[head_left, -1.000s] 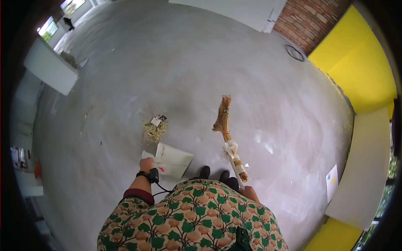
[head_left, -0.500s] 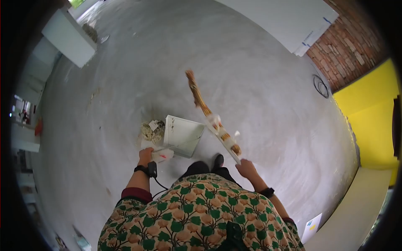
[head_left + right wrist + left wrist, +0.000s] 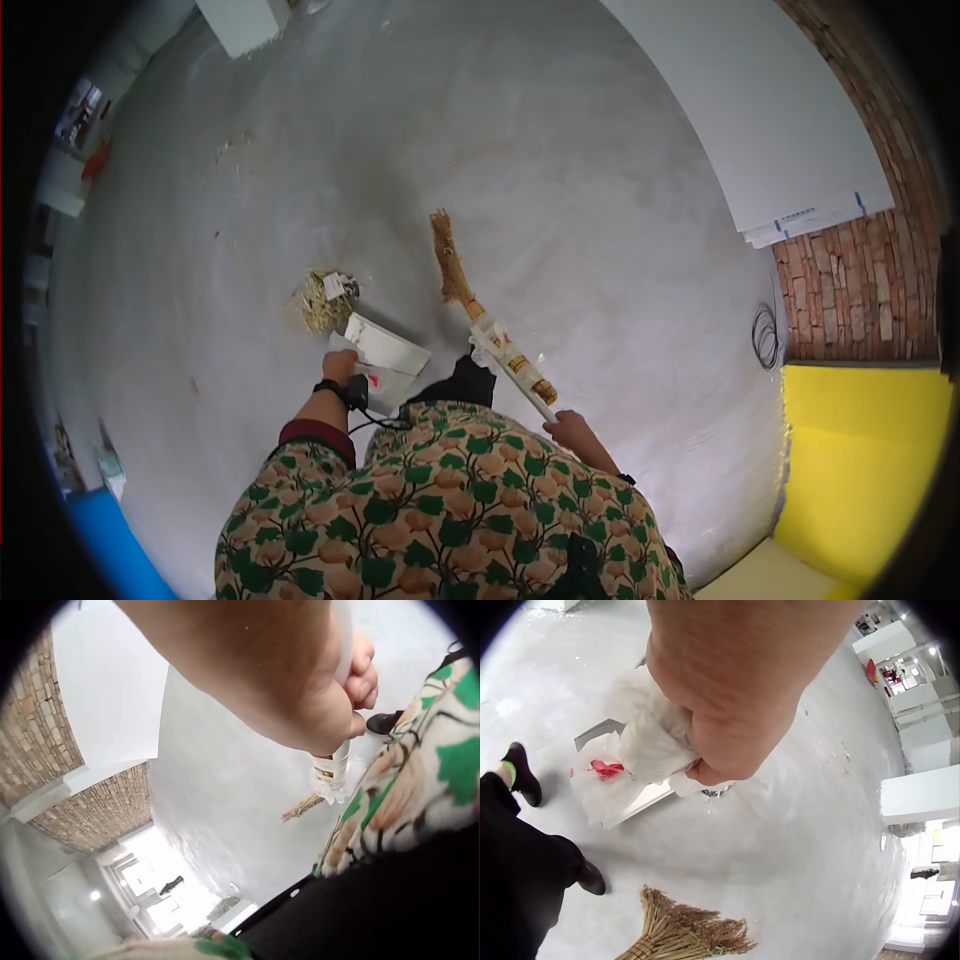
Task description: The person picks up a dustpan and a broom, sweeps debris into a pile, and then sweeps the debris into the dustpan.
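My left hand (image 3: pixel 341 366) grips crumpled white plastic (image 3: pixel 656 742) with a red mark, bunched round the grip of a white dustpan (image 3: pixel 388 346). The plastic hides the grip itself. Beyond that hand, a heap of straw bits (image 3: pixel 320 312) with a white label lies on the floor. My right hand (image 3: pixel 577 432) has its fingers curled round the white handle of a straw broom (image 3: pixel 450 265). Wrapping covers the lower part of the broom, and its brown bristles point forward, to the right of the heap. In the left wrist view those bristles fan out close over the floor.
Grey concrete floor (image 3: pixel 600 200) spreads all round. A large white panel (image 3: pixel 770 110) and a brick wall (image 3: pixel 835 290) stand at the right, with a coil of black cable (image 3: pixel 765 335) by the wall. A yellow panel (image 3: pixel 865 425) is nearer, and a blue thing (image 3: pixel 115 545) at lower left.
The broom has swung from right to left in front of the person, towards the heap. The dustpan has shifted and tilted in the left hand. The view has turned, and the feet have moved.
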`<state>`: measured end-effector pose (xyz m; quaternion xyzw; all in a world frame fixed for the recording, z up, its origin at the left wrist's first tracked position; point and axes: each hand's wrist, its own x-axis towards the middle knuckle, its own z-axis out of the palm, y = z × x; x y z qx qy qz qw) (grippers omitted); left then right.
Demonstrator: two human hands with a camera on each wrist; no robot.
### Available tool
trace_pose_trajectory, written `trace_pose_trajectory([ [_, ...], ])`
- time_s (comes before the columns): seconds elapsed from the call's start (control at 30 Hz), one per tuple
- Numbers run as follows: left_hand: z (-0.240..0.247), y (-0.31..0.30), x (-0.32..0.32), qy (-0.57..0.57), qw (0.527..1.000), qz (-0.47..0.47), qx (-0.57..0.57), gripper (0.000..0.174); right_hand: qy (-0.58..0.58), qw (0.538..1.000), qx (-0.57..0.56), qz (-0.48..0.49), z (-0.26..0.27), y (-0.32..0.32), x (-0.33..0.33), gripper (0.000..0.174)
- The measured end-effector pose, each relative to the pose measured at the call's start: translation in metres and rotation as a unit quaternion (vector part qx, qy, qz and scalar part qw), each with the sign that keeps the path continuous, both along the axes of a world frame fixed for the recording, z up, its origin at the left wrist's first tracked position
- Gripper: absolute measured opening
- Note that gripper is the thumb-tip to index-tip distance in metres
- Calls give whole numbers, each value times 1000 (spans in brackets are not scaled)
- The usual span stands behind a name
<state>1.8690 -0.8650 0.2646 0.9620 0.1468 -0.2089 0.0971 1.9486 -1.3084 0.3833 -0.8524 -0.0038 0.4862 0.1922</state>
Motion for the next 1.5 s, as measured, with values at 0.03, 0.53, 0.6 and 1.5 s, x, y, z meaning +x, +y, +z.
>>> trace_pose_trajectory([
  [0.03, 2, 1, 4, 20, 1000, 15, -8, 14, 6, 1000, -4, 3, -1, -5, 5, 33],
  [0.53, 24, -83, 33, -83, 793, 567, -205, 36, 104, 985, 70, -120, 12, -12, 291, 17],
  [0.6, 51, -101, 43, -80, 721, 657, -205, 37, 130, 976, 104, -142, 2, 7, 333, 16],
  [1.5, -26, -233, -11, 34, 567, 805, -170, 44, -188, 924, 94, 319, -142, 131, 440, 41],
])
